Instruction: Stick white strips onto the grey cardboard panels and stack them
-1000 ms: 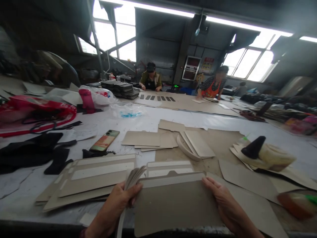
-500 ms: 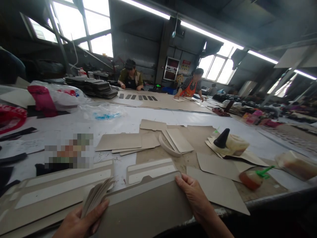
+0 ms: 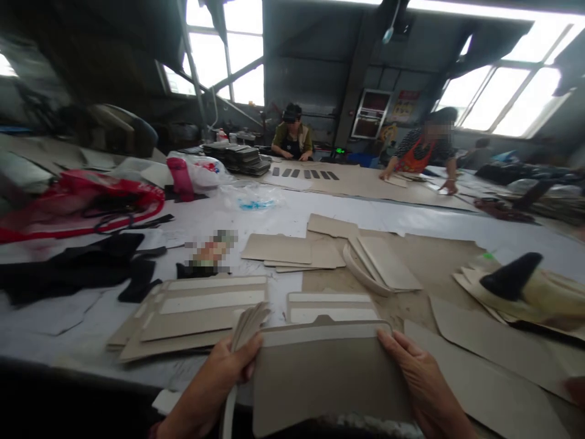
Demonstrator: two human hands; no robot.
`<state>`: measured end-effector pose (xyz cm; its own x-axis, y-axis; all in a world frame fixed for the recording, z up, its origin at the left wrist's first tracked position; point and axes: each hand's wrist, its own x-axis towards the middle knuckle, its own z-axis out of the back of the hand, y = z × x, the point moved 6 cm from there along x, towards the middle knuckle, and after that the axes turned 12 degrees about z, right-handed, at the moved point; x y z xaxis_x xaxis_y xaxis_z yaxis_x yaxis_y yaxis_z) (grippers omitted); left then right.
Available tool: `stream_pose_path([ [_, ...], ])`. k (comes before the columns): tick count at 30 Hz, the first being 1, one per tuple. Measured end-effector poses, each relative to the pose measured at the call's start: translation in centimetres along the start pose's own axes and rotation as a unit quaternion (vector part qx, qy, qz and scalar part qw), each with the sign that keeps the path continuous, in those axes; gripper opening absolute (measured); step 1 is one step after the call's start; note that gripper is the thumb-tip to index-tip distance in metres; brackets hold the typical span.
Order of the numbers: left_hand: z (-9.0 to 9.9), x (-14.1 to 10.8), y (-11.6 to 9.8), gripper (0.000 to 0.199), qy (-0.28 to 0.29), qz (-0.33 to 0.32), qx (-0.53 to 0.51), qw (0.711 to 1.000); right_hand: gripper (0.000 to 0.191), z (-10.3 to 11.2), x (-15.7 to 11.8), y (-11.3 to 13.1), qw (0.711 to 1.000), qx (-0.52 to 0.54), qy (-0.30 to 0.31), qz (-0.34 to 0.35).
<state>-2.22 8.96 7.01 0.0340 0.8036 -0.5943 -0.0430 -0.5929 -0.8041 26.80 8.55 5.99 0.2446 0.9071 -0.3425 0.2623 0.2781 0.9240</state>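
Table (image 3: 297, 210): white-topped. View of it swung back leftward since half a second ago; pieces on it appear to lie as before.

Stack (image 3: 196, 329): pale-banded panels on the table, beyond and to the left of the left hand; unchanged.

Panel (image 3: 324, 372): one, grey-beige, pale band along the upper edge, small tab at top. Slanted in view half a second ago, now near level; still in both hands, so the work is judged to be at the same point, with this panel in handling and not set down. Lies between the hands, at the near table edge.

Second panel (image 3: 299, 305): two-banded, on the table just behind the held one, partly hidden.

Bundle (image 3: 249, 323): thin pieces, fanned at top, beside the panel's left edge.

Left hand (image 3: 228, 366): closed around the bundle, thumb at the panel's upper left corner.

Right hand (image 3: 418, 366): pinching the panel's upper right corner.
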Motion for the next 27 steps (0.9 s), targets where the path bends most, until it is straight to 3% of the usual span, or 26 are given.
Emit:
stream_pose_path([
  [6, 0.9, 0.3, 0.3, 0.040, 0.012, -0.001, -0.038, 0.999, 0.081, 0.3, 0.8, -1.6, 0.998, -0.034, -0.035, -0.030],
  [16, 1.5, 1.1, 0.7, 0.039, 0.030, -0.006, -0.051, 0.998, 0.081, -0.7, 1.4, -2.1, 0.995, -0.046, 0.005, -0.088],
  [23, 3.0, 0.9, 1.0, 0.038, 0.018, -0.002, -0.069, 0.997, 0.059, -2.1, 2.3, -1.7, 0.992, -0.117, 0.030, -0.043],
  [27, 5.1, 0.3, 1.1, 0.040, 0.018, 0.013, -0.083, 0.996, 0.043, -5.6, 2.6, -1.6, 0.987, -0.113, 0.111, -0.024],
])
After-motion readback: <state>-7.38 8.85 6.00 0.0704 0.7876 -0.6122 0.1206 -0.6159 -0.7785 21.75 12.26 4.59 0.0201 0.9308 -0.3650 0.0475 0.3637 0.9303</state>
